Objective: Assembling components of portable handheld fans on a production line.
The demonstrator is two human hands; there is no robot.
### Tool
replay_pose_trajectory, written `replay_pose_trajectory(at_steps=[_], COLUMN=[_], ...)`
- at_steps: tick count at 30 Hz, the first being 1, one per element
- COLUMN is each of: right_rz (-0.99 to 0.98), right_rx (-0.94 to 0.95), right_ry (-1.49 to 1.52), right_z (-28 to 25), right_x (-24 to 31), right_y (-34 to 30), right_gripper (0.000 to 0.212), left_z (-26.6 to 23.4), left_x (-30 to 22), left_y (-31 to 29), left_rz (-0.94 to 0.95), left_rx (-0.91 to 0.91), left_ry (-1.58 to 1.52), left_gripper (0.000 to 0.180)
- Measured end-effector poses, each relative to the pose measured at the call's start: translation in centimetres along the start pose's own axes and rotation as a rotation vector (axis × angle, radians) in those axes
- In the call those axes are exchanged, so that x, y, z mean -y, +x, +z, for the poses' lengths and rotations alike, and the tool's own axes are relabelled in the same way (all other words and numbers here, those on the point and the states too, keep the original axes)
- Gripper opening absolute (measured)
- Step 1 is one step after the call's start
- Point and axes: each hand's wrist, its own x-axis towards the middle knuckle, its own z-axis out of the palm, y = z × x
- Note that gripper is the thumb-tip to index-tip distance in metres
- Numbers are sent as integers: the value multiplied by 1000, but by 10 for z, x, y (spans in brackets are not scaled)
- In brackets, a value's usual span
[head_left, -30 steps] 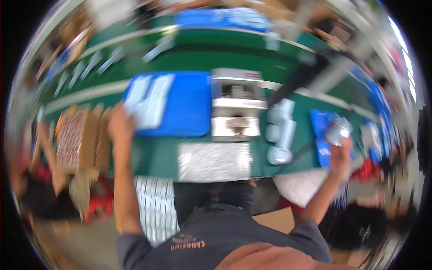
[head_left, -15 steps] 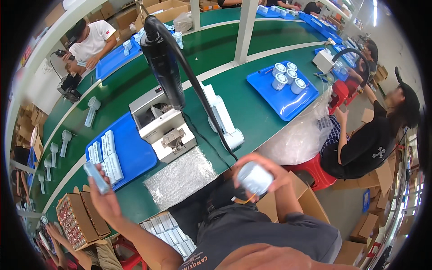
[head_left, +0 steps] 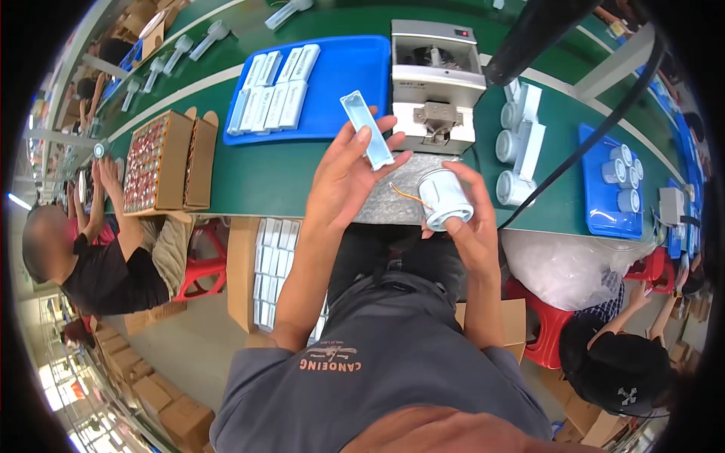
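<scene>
My left hand [head_left: 340, 177] pinches a long, pale blue plastic shell [head_left: 367, 131] between thumb and fingers; its hollow side shows. A white round plastic housing [head_left: 444, 195] sits in my right hand [head_left: 477, 230], tilted, with thin orange-yellow wires [head_left: 408, 195] sticking out toward the left. The two parts are apart, above a silvery mat [head_left: 393, 205] at the table's near edge. Behind them stands a metal screw feeder [head_left: 434, 64]. The blue tray [head_left: 343, 75] to its left carries two rows of pale blue shells [head_left: 260, 109].
A black powered screwdriver [head_left: 540, 38] and its cable [head_left: 596, 151] hang at the right. Assembled white units [head_left: 521, 147] lie beside the feeder, near a blue tray [head_left: 600, 219] of round housings. A carton [head_left: 162, 162] stands left. Co-workers sit on both sides.
My head view has turned, so the bench now lies straight across. My left hand has brought the shell away from the blue tray, near the round housing, which my right hand has turned.
</scene>
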Motion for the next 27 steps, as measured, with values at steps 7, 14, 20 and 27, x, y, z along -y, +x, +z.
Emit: replay_pose_trajectory(at_steps=[7,14,20,27], right_rz=[-12,-70,-151,-28], right_rx=[-51,-138,-191,-180], right_ry=[-12,21,-169,-83], right_z=[6,9,6,8], right_x=[-11,-23,-32,-25], right_y=[2,3,4,0], right_gripper=[64,65,65,60], left_z=[-10,-5,3,20], left_x=[8,18,29,31], left_y=[-3,-5,-6,-12], left_rz=[14,2,13,205], left_rx=[-51,-53,-62,31], left_ry=[-74,-82,-86,116], left_gripper=[49,47,46,51])
